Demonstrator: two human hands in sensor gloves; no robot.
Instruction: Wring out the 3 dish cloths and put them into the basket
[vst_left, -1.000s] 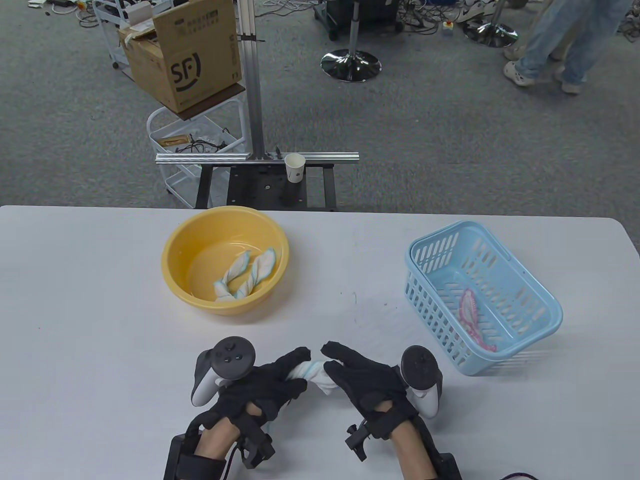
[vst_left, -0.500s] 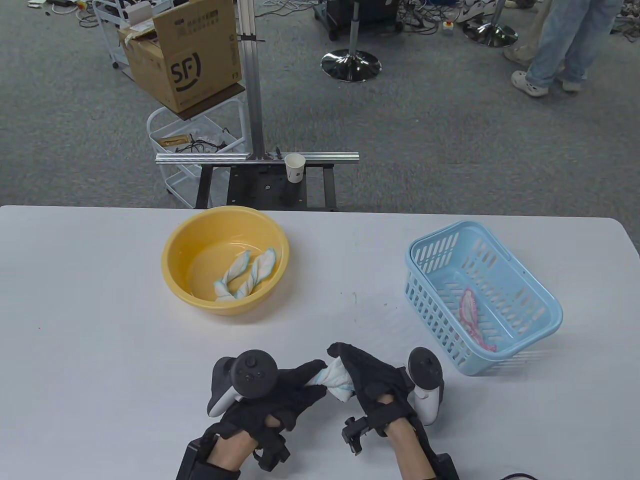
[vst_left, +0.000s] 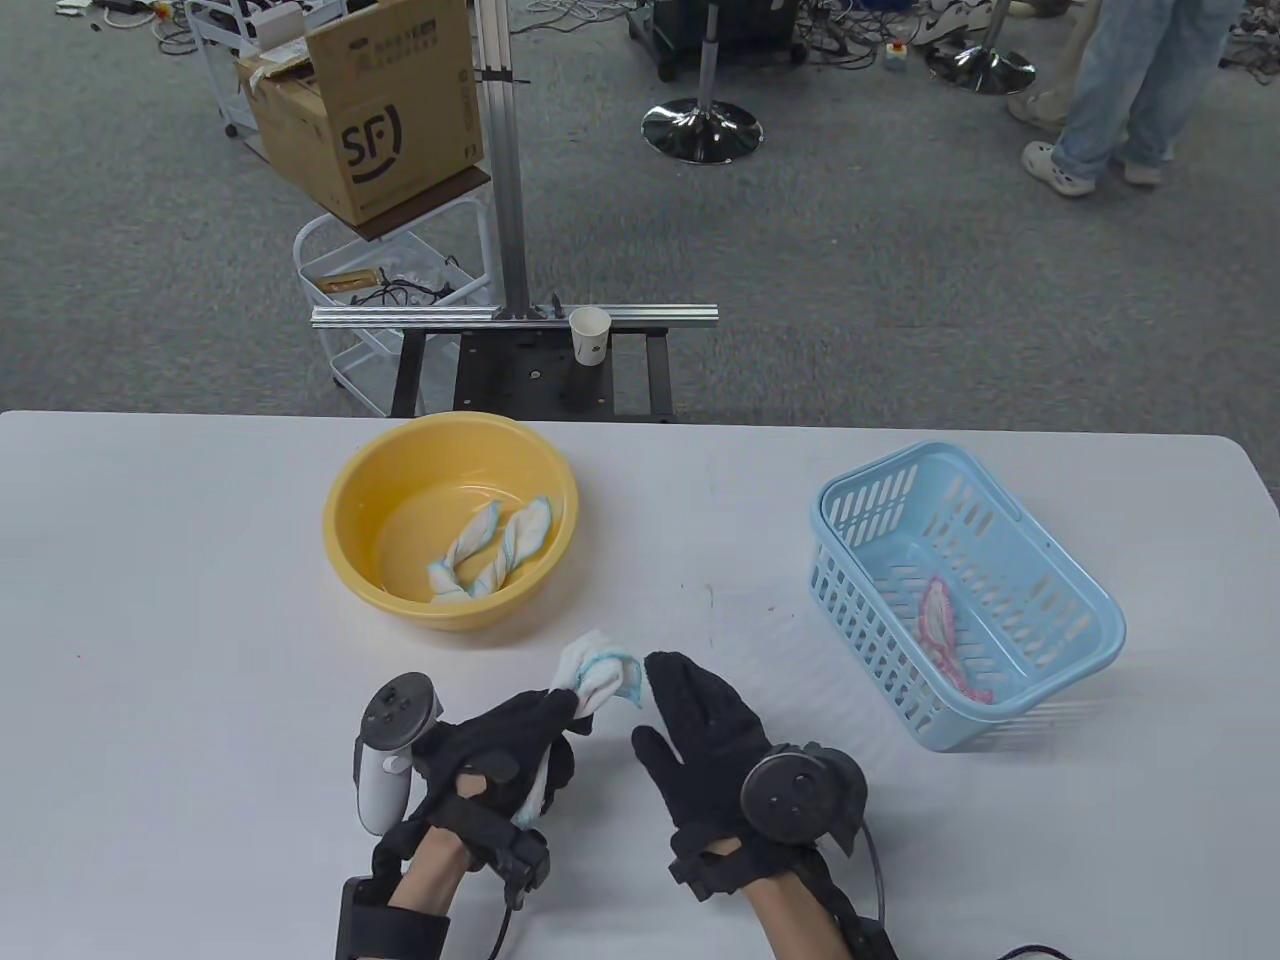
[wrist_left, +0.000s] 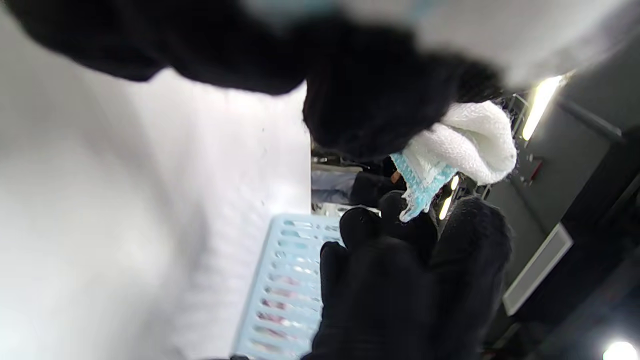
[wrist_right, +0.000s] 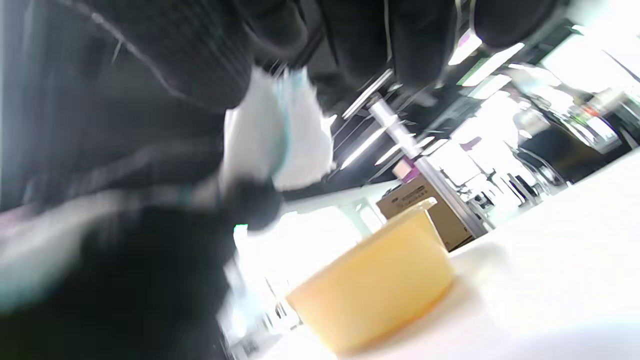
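My left hand (vst_left: 520, 735) grips a white dish cloth with a blue edge (vst_left: 598, 673), and one end of the cloth sticks up past the fingers; the left wrist view shows that end (wrist_left: 465, 145) bunched out of the fist. Just right of the cloth, my right hand (vst_left: 695, 720) is flat with straight fingers and holds nothing. A second blue-edged cloth (vst_left: 490, 550) lies twisted in the yellow basin (vst_left: 350, 545). A pink cloth (vst_left: 942, 630) lies in the light blue basket (vst_left: 1090, 640) at the right.
The yellow basin (wrist_right: 380, 280) fills the lower middle of the right wrist view. Beyond the table's far edge stand a metal frame with a paper cup (vst_left: 589, 334), a cart with a cardboard box (vst_left: 375, 110), and a person's legs (vst_left: 1110, 100).
The right hand has let go of the cloth and opened flat. The left hand turned and shifted left, keeping the cloth, whose free end now points up and away.
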